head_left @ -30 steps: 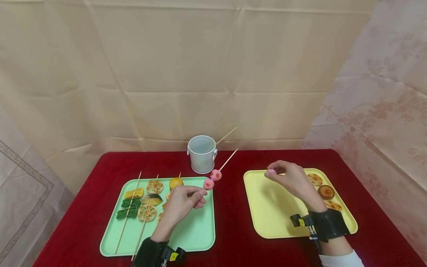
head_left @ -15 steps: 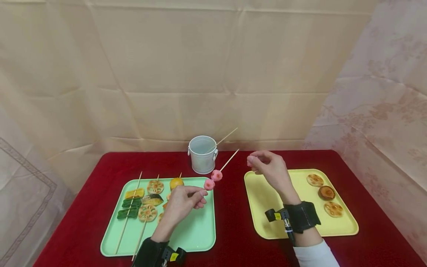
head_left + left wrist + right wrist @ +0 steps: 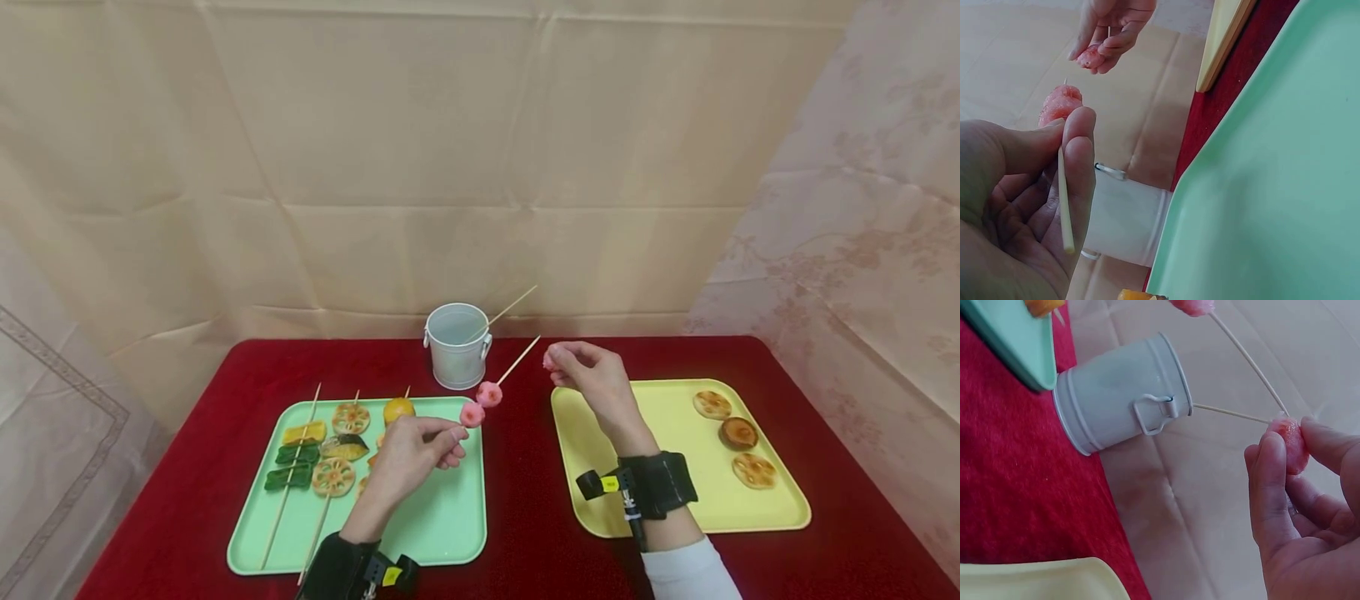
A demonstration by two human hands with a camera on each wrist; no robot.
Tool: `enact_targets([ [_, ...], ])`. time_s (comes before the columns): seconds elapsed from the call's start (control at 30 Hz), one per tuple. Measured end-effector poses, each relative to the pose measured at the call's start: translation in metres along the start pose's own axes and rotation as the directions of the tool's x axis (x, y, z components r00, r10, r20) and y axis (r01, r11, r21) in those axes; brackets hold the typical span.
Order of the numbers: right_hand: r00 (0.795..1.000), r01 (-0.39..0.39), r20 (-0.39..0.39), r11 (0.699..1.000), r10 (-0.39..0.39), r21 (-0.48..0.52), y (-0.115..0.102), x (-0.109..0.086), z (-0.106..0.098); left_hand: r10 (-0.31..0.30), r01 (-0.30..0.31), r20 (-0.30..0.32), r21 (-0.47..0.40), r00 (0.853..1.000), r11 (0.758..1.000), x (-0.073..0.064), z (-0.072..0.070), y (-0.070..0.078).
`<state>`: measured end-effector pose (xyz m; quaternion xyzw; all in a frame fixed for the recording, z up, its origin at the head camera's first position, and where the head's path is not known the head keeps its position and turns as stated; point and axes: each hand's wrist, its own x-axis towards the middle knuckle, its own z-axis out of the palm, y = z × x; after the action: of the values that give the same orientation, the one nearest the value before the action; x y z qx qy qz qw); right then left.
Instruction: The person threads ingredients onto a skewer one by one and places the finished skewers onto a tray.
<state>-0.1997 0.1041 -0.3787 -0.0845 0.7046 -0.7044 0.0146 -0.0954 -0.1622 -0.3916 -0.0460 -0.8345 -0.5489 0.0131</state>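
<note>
My left hand [image 3: 412, 454] pinches a bamboo skewer [image 3: 519, 359] near its lower part, over the green tray. Two round pink food pieces [image 3: 489, 394] with reddish centres are threaded on it, just past my fingertips. Between thumb and fingers of my right hand [image 3: 600, 385] is another pink food piece [image 3: 1291, 447], raised above the yellow tray's far left corner. In the right wrist view the skewer's tip meets the edge of this piece; whether it pierces it I cannot tell. The left wrist view shows the skewer's blunt end [image 3: 1066, 234] sticking out below my left fingers.
A mint-green tray [image 3: 450, 521] bears loaded skewers [image 3: 298, 454] on its left. On the yellow tray [image 3: 675, 517] lie lotus root slices [image 3: 753, 471] and a brown mushroom cap [image 3: 738, 433]. A small white bucket [image 3: 458, 358] holding one bare skewer [image 3: 517, 305] stands behind.
My right hand has moved left from over the yellow tray with its pink piece, up close to the skewer's tip. The left hand has stayed almost still.
</note>
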Motion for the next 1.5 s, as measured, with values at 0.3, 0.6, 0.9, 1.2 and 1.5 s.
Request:
enact_targets([
  [0.3, 0.998, -0.057, -0.027, 0.996, 0.059, 0.071, 0.0066, 0.0027, -0.0041, -0.018, 0.017, 0.038, 0.014, 0.999, 1.000, -0.0021, -0.0047, -0.0012],
  [0.6, 0.995, -0.066, -0.070, 0.992, 0.074, 0.104, 0.0046, 0.0063, -0.0063, 0.003, -0.004, 0.086, 0.017, 0.996, 1.000, -0.0025, -0.0067, -0.0014],
  [0.9, 0.996, -0.051, -0.071, 0.991, 0.060, 0.120, 0.0046, 0.0057, -0.0038, 0.003, -0.007, 0.108, 0.036, 0.994, 0.999, -0.0031, -0.0062, -0.0022],
  [1.2, 0.998, -0.024, -0.053, 0.996, 0.029, 0.081, 0.0026, 0.0042, -0.0027, -0.024, 0.019, 0.112, 0.050, 0.993, 0.999, -0.0018, -0.0048, -0.0001],
  [1.5, 0.999, -0.043, -0.008, 0.999, 0.043, 0.030, -0.0002, 0.0002, 0.0032, -0.031, 0.029, 0.113, 0.018, 0.993, 0.999, -0.0014, -0.0035, 0.0013],
])
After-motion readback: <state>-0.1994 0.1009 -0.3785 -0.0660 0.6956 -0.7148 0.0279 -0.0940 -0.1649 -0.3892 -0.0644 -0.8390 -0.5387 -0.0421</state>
